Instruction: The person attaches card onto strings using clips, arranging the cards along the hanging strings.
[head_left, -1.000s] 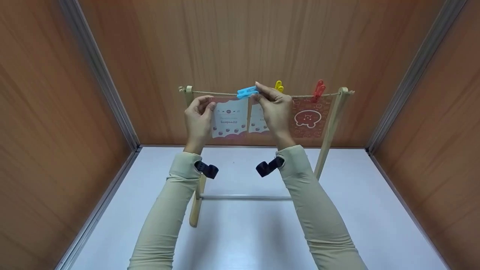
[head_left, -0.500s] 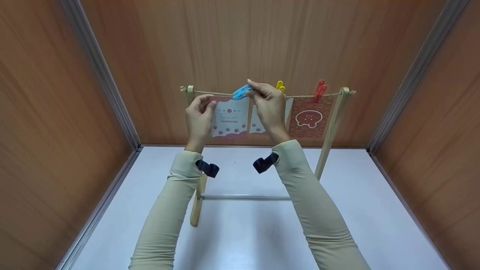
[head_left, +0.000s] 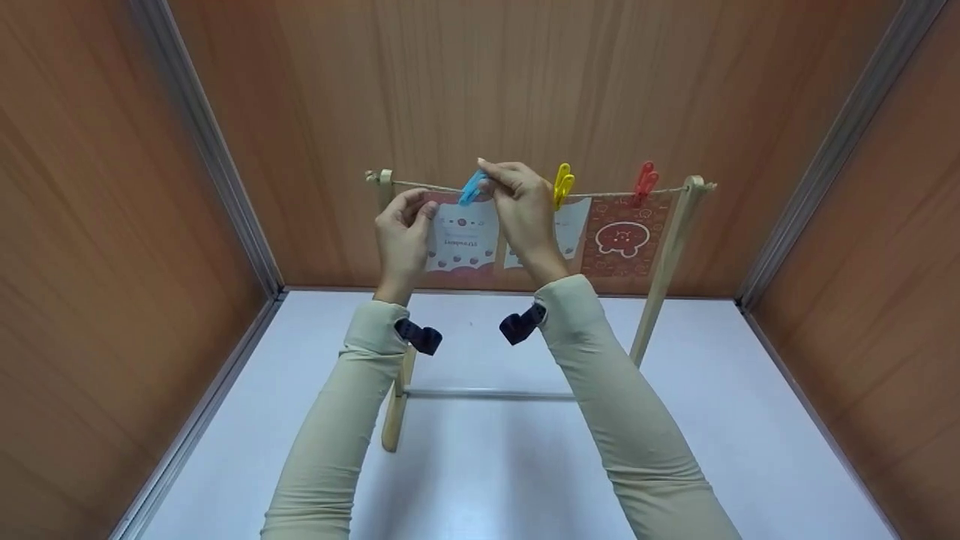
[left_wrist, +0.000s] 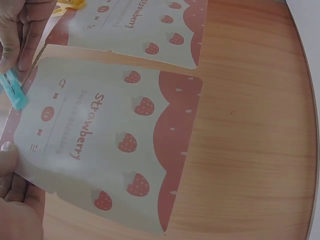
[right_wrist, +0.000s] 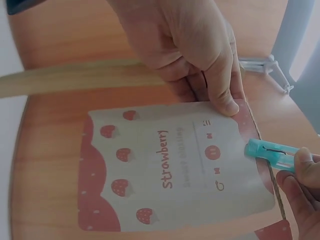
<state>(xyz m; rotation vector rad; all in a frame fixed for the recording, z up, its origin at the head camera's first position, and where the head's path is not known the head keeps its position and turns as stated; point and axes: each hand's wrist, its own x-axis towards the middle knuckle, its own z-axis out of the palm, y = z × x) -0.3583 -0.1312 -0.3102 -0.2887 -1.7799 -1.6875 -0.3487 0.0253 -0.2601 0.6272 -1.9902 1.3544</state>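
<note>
A pink and white strawberry card (left_wrist: pixel 100 130) hangs at the left part of a string (head_left: pixel 424 186). My left hand (head_left: pixel 401 236) pinches the card's upper left corner between thumb and fingers. With thumb and fingertips, my right hand (head_left: pixel 525 214) grips the handle end of a blue clothespin (head_left: pixel 472 189). In the right wrist view the clothespin's jaws lie over the string and the card's top edge. Beside it hangs a second strawberry card (head_left: pixel 571 223), partly behind my right hand, under a yellow clothespin (head_left: pixel 562 185).
A red card with a bear outline (head_left: pixel 622 238) hangs at the right under a red clothespin (head_left: pixel 646 183). The string runs between two wooden posts (head_left: pixel 664 277) joined low by a bar (head_left: pixel 487 394). Wood-grain panels enclose the white table (head_left: pixel 480 480).
My right hand has moved left with the blue clothespin, which has tilted more upright. More of the second card and the yellow clothespin shows. My left hand keeps its hold on the card.
</note>
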